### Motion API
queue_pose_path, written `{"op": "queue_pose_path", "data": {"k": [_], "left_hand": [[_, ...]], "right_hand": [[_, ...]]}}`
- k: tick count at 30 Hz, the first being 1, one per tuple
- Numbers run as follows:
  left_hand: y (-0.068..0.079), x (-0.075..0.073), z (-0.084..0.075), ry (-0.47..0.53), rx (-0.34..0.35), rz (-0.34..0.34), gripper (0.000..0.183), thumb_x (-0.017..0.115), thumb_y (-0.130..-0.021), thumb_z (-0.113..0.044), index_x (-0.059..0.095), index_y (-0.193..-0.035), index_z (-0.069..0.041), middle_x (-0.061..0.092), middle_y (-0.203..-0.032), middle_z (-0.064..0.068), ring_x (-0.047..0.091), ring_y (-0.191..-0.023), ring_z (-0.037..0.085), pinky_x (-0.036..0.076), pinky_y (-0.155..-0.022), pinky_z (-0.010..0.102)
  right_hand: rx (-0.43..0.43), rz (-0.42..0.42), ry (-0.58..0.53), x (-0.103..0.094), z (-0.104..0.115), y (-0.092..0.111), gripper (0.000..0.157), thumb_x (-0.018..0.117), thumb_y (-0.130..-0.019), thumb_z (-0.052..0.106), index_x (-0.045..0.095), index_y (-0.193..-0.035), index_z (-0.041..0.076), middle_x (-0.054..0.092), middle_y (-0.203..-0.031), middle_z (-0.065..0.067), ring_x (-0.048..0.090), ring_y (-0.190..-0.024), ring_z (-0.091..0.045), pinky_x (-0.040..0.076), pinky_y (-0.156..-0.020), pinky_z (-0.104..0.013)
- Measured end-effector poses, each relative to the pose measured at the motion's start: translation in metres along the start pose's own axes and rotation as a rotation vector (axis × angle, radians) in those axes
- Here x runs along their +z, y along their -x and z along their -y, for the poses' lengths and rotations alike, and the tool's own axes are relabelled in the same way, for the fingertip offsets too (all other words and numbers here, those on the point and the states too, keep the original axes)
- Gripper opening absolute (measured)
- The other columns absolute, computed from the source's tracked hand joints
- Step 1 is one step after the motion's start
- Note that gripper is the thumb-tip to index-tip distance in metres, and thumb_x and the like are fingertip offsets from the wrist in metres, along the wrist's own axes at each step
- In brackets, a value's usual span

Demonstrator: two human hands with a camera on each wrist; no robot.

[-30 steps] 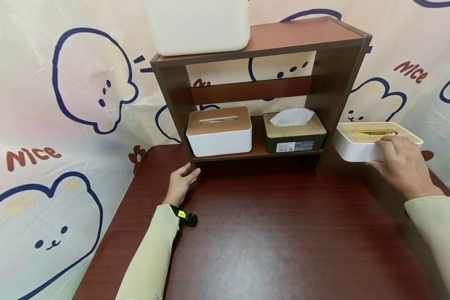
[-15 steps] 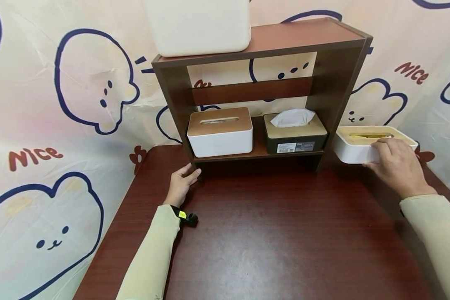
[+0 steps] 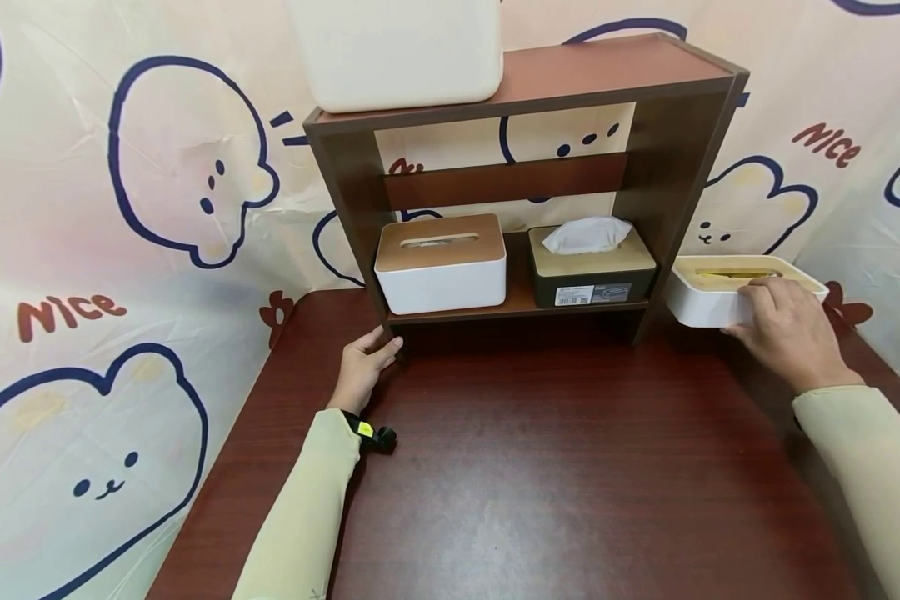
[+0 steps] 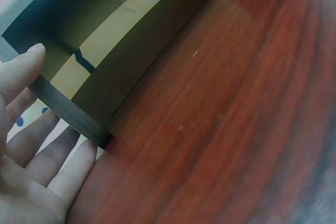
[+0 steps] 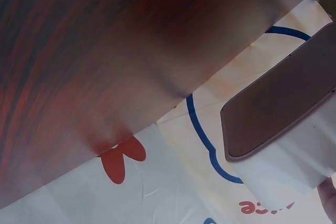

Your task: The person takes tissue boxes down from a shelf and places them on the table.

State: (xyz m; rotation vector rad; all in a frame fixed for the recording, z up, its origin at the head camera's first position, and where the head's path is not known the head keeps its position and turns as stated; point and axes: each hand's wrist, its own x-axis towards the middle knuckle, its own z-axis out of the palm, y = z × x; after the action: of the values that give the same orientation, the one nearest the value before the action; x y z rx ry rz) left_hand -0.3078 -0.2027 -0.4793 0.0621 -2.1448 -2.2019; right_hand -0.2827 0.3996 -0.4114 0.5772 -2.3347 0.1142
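The right hand (image 3: 791,333) pinches a smooth white box (image 3: 708,308), round-cornered, something yellow (image 3: 738,273) in its pale lid's slot, just beside the brown wood-look shelf (image 3: 607,75). The left hand (image 3: 360,367) grips the left upright (image 4: 71,113) between thumb and fingers. Crumpled white tissue (image 3: 587,235) puffs from a shelved dark box (image 3: 630,286).

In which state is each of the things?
Pale-lidded tissue box: lid on, held up in right hand.
Shelf unit: upright, gripped by left hand.
Brown-lidded tissue box: lid on, nothing sticking out.
Dark tissue box: lid on, tissue sticking out.
White container: standing, top unseen.
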Motion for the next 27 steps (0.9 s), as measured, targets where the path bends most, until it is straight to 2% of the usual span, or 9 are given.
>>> {"op": "queue_pose_path", "data": {"k": [4, 6, 8, 10, 11, 14, 15, 17, 27], "left_hand": [[0.0, 0.0, 0.0, 0.005, 0.001, -0.002, 0.062, 0.076, -0.088, -0.016, 0.049, -0.142, -0.002, 0.045, -0.145, 0.014, 0.058, -0.116, 0.022, 0.051, -0.09, 0.032], [0.0, 0.0, 0.0, 0.004, 0.002, -0.004, 0.062, 0.076, -0.088, -0.016, 0.049, -0.142, -0.002, 0.046, -0.144, 0.014, 0.058, -0.116, 0.022, 0.051, -0.089, 0.031], [-0.001, 0.0, 0.001, 0.001, 0.0, -0.007, 0.062, 0.076, -0.087, -0.017, 0.049, -0.142, -0.002, 0.046, -0.144, 0.014, 0.059, -0.115, 0.022, 0.052, -0.088, 0.031], [-0.001, 0.0, 0.001, -0.002, -0.001, -0.006, 0.063, 0.076, -0.087, -0.017, 0.049, -0.142, -0.003, 0.044, -0.145, 0.014, 0.058, -0.116, 0.022, 0.052, -0.088, 0.031], [-0.001, 0.001, 0.001, 0.0, -0.003, -0.008, 0.063, 0.077, -0.087, -0.017, 0.049, -0.142, -0.003, 0.044, -0.146, 0.013, 0.058, -0.116, 0.023, 0.052, -0.088, 0.031], [-0.001, 0.001, 0.001, -0.002, -0.001, -0.002, 0.064, 0.077, -0.087, -0.018, 0.049, -0.142, -0.003, 0.042, -0.147, 0.013, 0.057, -0.118, 0.023, 0.052, -0.088, 0.031], [-0.001, 0.001, 0.001, 0.001, -0.001, -0.002, 0.064, 0.077, -0.087, -0.018, 0.049, -0.142, -0.003, 0.041, -0.148, 0.013, 0.057, -0.118, 0.024, 0.052, -0.089, 0.031], [-0.001, 0.001, 0.001, 0.005, -0.001, -0.004, 0.063, 0.076, -0.087, -0.017, 0.049, -0.142, -0.002, 0.042, -0.148, 0.013, 0.057, -0.119, 0.024, 0.051, -0.089, 0.032], [-0.002, 0.0, 0.0, 0.021, -0.019, 0.0, 0.064, 0.076, -0.088, -0.015, 0.047, -0.143, -0.001, 0.042, -0.147, 0.014, 0.057, -0.118, 0.024, 0.051, -0.09, 0.033]], "right_hand": [[-0.015, -0.008, -0.017, 0.003, -0.001, 0.0, 0.061, 0.088, -0.063, 0.01, 0.051, -0.107, -0.011, 0.05, -0.101, -0.029, 0.049, -0.094, -0.048, 0.043, -0.084, -0.061], [-0.027, -0.018, -0.029, 0.005, -0.002, 0.0, 0.058, 0.081, -0.079, 0.032, 0.051, -0.106, -0.011, 0.05, -0.1, -0.029, 0.049, -0.092, -0.048, 0.043, -0.083, -0.061], [-0.037, -0.027, -0.04, 0.008, -0.003, -0.001, 0.066, 0.062, -0.092, 0.053, 0.052, -0.105, -0.011, 0.051, -0.099, -0.028, 0.049, -0.09, -0.048, 0.043, -0.081, -0.061], [-0.046, -0.034, -0.048, 0.01, -0.003, 0.0, 0.069, 0.053, -0.093, 0.057, 0.053, -0.104, -0.011, 0.051, -0.098, -0.028, 0.049, -0.089, -0.048, 0.043, -0.079, -0.061], [-0.05, -0.036, -0.048, 0.01, -0.004, 0.0, 0.069, 0.054, -0.093, 0.057, 0.053, -0.104, -0.011, 0.051, -0.097, -0.028, 0.049, -0.088, -0.048, 0.042, -0.078, -0.061], [-0.061, -0.036, -0.045, 0.011, -0.004, -0.001, 0.056, 0.075, -0.076, 0.031, 0.052, -0.104, -0.012, 0.05, -0.097, -0.028, 0.049, -0.088, -0.048, 0.042, -0.076, -0.061], [-0.062, -0.036, -0.044, 0.012, -0.004, -0.001, 0.055, 0.078, -0.068, 0.021, 0.052, -0.104, -0.012, 0.05, -0.098, -0.028, 0.049, -0.088, -0.048, 0.042, -0.076, -0.061], [-0.059, -0.031, -0.036, 0.012, -0.003, -0.001, 0.057, 0.083, -0.063, 0.014, 0.052, -0.104, -0.011, 0.05, -0.098, -0.028, 0.049, -0.088, -0.048, 0.042, -0.077, -0.06], [-0.008, 0.013, -0.025, 0.014, 0.0, -0.001, 0.059, 0.09, -0.06, 0.007, 0.052, -0.101, -0.01, 0.05, -0.097, -0.027, 0.05, -0.088, -0.046, 0.044, -0.079, -0.06]]}}
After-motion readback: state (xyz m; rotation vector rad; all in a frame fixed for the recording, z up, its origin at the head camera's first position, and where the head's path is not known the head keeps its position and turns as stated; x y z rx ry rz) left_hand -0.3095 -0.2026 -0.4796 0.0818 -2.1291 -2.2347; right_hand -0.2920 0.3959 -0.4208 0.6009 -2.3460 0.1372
